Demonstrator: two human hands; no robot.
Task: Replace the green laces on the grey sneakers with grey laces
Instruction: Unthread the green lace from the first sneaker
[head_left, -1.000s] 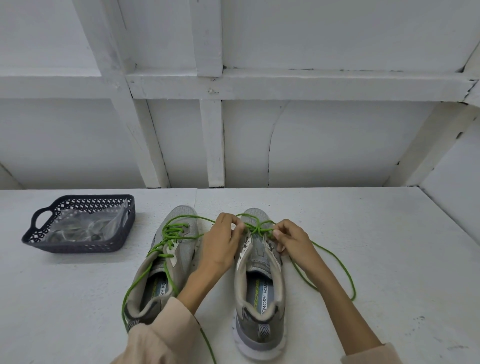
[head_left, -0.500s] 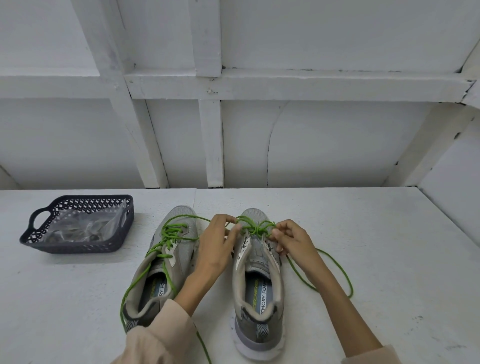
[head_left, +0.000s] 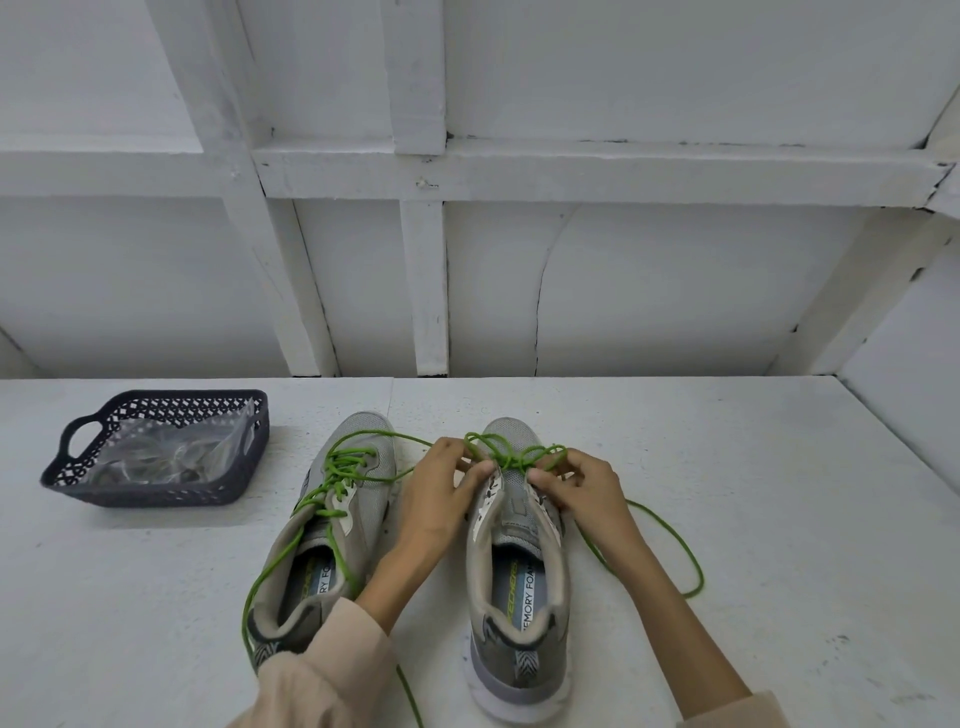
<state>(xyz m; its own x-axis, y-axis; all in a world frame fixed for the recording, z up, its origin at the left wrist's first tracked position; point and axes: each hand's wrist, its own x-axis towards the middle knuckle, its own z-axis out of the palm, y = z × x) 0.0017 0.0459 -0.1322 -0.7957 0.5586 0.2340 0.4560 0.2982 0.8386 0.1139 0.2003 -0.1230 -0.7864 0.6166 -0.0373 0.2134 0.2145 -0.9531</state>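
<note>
Two grey sneakers stand side by side on the white table, toes pointing away from me. The left sneaker (head_left: 332, 540) is loosely laced with a green lace (head_left: 337, 475). The right sneaker (head_left: 519, 587) has its green lace (head_left: 511, 456) bunched over the lowest eyelets near the toe, and a long loop trails off to its right. My left hand (head_left: 441, 493) pinches that lace at the shoe's left side. My right hand (head_left: 582, 486) pinches it at the right side. Grey laces are not plainly visible.
A dark perforated basket (head_left: 156, 493) at the left of the table (head_left: 779, 467) holds a clear plastic bag (head_left: 166, 452) whose contents I cannot make out. A white framed wall rises behind the table, and another wall closes the right side.
Both hands have stayed at the right sneaker's toe end, fingers working the lace. The trailing green loop on the right has shifted slightly nearer the shoe.
</note>
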